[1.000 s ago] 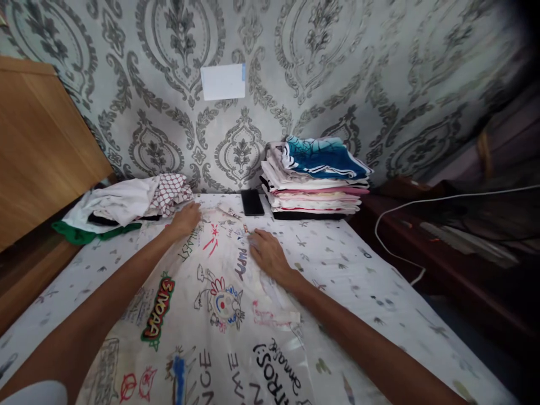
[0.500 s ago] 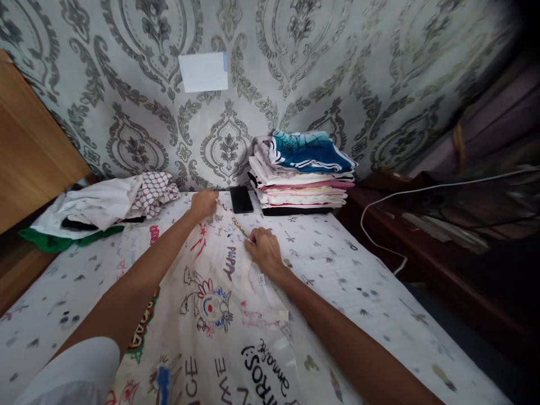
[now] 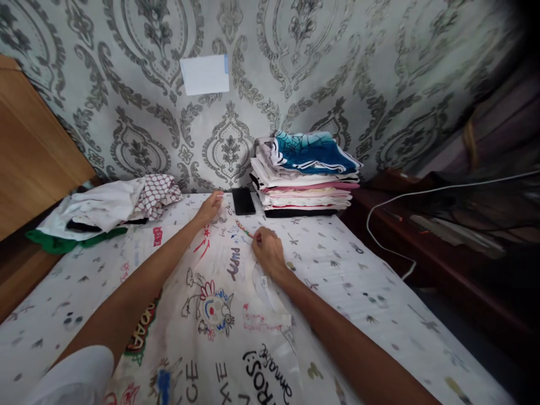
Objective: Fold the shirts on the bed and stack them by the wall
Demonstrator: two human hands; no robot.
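A white shirt covered in coloured drawings and writing (image 3: 215, 309) lies spread on the patterned bed sheet (image 3: 350, 292), its collar toward the right. My left hand (image 3: 212, 205) is closed on the shirt's far edge, left of a black phone (image 3: 243, 201). My right hand (image 3: 266, 247) pinches the shirt near the collar, its fingers curled at the fabric's edge.
Against the patterned wall stands a pile of folded clothes (image 3: 306, 191) with a blue garment (image 3: 316, 152) on top. Loose clothes (image 3: 105, 205) lie at the far left beside a wooden panel (image 3: 37, 146). A white cable (image 3: 439, 185) hangs at the right.
The view has shifted slightly. My left hand has turned a little at the shirt's far edge, and my right hand stays by the collar, its fingers still closed.
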